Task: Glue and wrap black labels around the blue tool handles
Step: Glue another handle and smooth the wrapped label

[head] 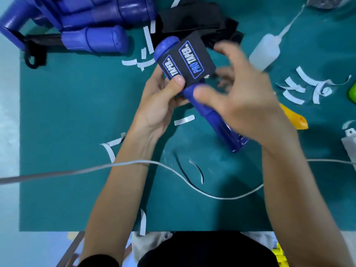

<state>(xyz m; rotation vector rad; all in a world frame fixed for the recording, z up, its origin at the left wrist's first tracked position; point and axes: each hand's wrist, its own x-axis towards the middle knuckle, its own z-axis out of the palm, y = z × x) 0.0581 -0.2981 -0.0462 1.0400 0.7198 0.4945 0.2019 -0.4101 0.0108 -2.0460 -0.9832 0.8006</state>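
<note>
I hold a blue tool handle (215, 122) tilted over the green mat, its thick end pointing up and left. A black label (189, 61) printed "PRO TAPER" is partly wrapped around that end, with one flap standing free on the right. My left hand (161, 101) grips the handle from below, thumb pressing the label's lower edge. My right hand (240, 95) is curled over the handle's middle, fingers reaching behind the label flap; it is motion-blurred.
Several more blue handles (96, 38) lie at the back left. A pile of black labels (194, 18) sits behind the held one. A white glue bottle (264, 52) lies right, by an orange object (294, 117). White backing strips (294, 89) litter the green mat (77, 112). A white cable (115, 164) crosses the front.
</note>
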